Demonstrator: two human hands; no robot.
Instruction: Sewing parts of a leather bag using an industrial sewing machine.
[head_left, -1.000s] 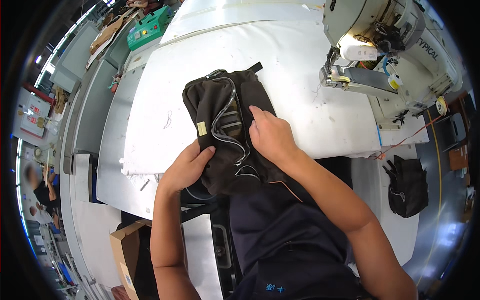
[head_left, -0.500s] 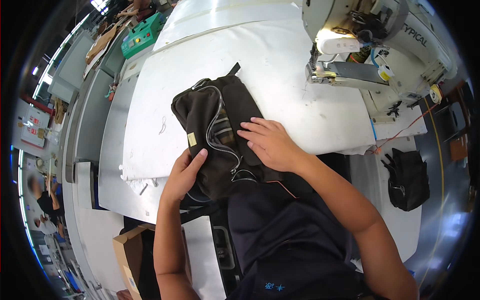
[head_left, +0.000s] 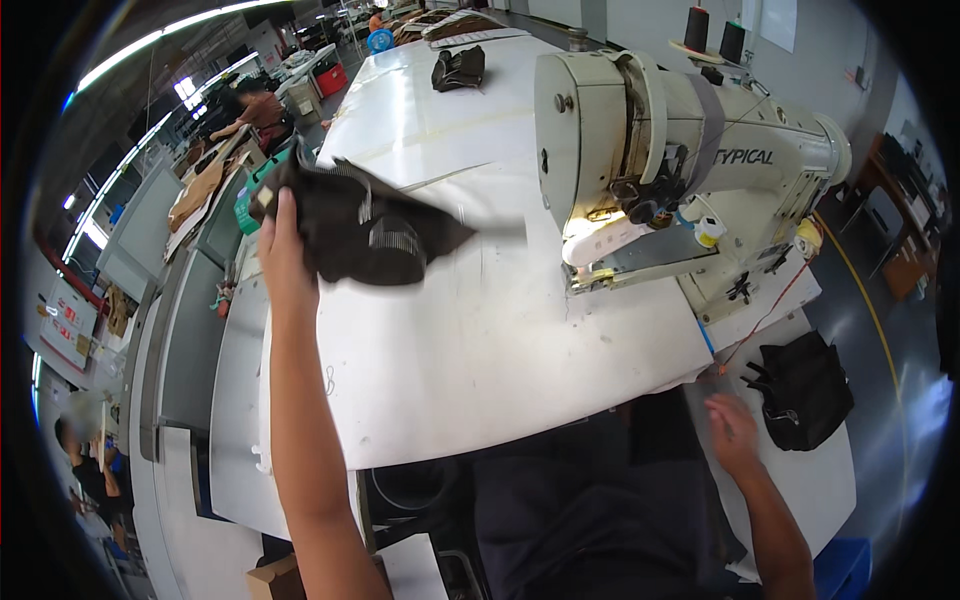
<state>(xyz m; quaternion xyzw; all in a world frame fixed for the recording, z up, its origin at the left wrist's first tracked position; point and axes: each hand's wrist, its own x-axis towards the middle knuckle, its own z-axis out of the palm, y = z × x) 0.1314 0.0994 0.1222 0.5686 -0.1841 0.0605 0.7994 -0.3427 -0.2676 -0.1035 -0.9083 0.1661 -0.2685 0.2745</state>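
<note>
My left hand (head_left: 288, 235) grips a dark brown fabric bag (head_left: 365, 225) by its left side and holds it up over the far left of the white table. The bag is blurred by motion, its zipper teeth showing, and a strap trails off to its right. Low on the right, my right hand (head_left: 735, 435) hangs beside the table edge with loosely bent fingers and nothing in them. Close to it a second dark bag (head_left: 800, 395) lies on a pale side surface.
A cream sewing machine (head_left: 690, 160) with thread cones stands on the right of the white table (head_left: 480, 370). Another dark bag (head_left: 459, 68) lies at the table's far end. Grey metal cabinets (head_left: 190, 330) line the left, and other people sit farther back.
The bag has been lifted off the table by my left hand and moved forward and left. My right hand has let go and dropped right, toward the second bag. The view has tilted up.
</note>
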